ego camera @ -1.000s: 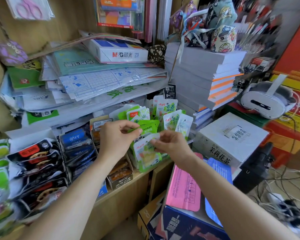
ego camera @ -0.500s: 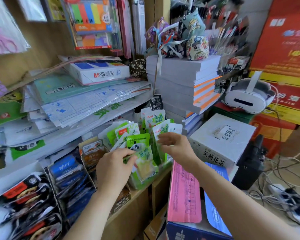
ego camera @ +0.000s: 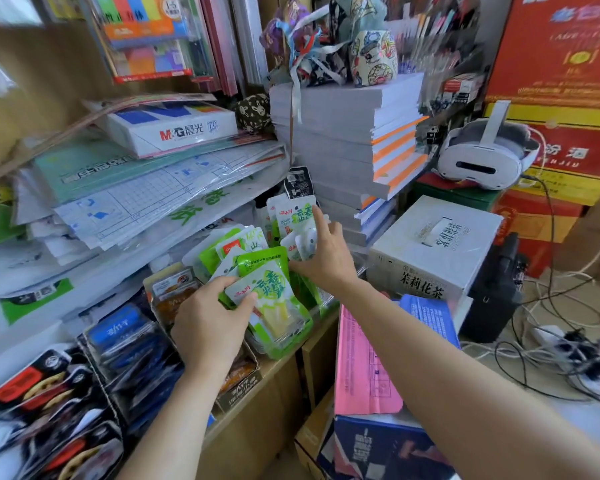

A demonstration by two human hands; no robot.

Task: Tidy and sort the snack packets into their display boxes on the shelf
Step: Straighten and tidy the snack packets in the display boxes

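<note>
Left hand [ego camera: 211,318] pinches a green packet [ego camera: 274,299]; right hand [ego camera: 321,252] grips white packets [ego camera: 300,242]

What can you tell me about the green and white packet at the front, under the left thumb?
The front packet is a glossy plastic pouch, white at its top corner with a red logo, green lettering, and a clear window showing pale yellow strips. It leans tilted against the other green packets. The left hand pinches its upper left corner.

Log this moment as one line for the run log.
left hand: grips green-and-white snack packet | right hand: fingers on small white packets | step: sorting green packets, unfinished
</note>
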